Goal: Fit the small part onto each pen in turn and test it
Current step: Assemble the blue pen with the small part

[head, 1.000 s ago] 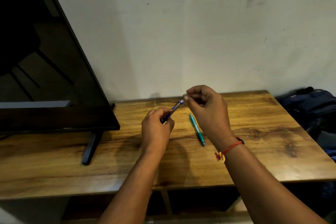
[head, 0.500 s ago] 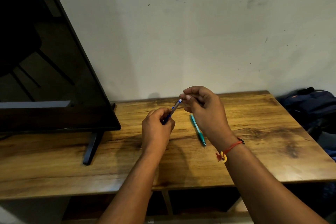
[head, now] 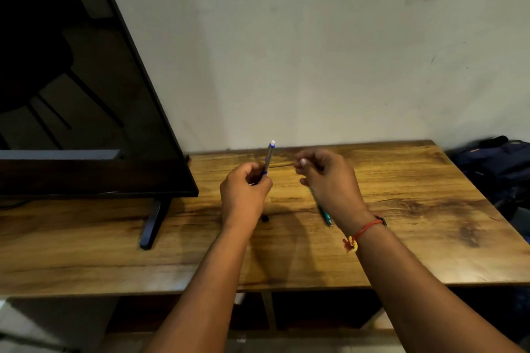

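The left grip (head: 245,195) holds the slim blue plastic pen (head: 269,156) nearly upright. The right grip (head: 329,180) is curled, and I cannot tell whether it holds anything. I think it is better to hold the pen steady for testing.

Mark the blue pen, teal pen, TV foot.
blue pen (head: 269,156): head view, upper barrel.
teal pen (head: 325,213): head view, lower end near tip.
TV foot (head: 152,223): head view, middle of the leg.

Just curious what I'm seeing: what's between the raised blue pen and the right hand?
Nothing. The head view shows only bare tabletop in the gap between the blue pen and the right hand.
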